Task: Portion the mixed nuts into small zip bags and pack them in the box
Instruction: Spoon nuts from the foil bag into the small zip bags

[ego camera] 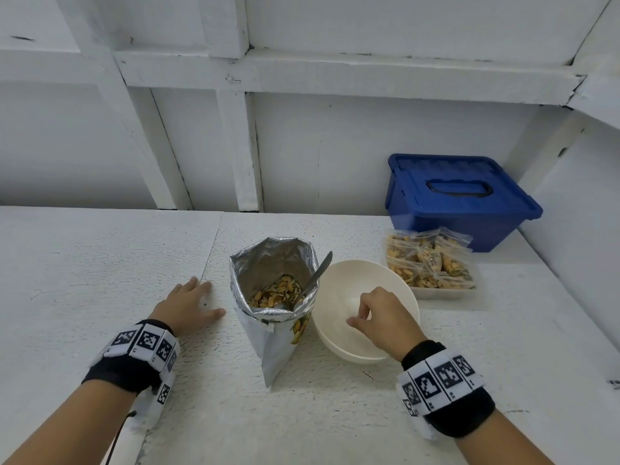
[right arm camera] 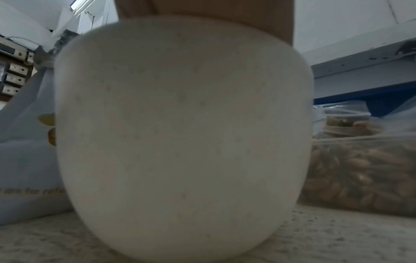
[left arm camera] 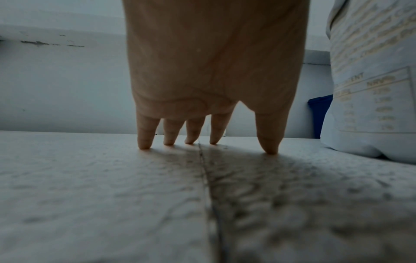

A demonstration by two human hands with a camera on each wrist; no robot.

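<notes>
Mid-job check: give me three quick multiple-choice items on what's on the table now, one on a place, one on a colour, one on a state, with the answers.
1. Where is the spoon?
A. in the foil nut bag
B. in the bowl
C. on the table

2. What colour is the lidded box?
A. red
B. blue
C. green

3. How is the left hand?
A. gripping the nut bag
B. holding a zip bag
C. flat on the table, holding nothing

Answers: 1 A, its handle sticks out of the foil nut bag. 2 B, lid and walls are blue. 3 C, the left wrist view shows the fingertips resting on the table.
</notes>
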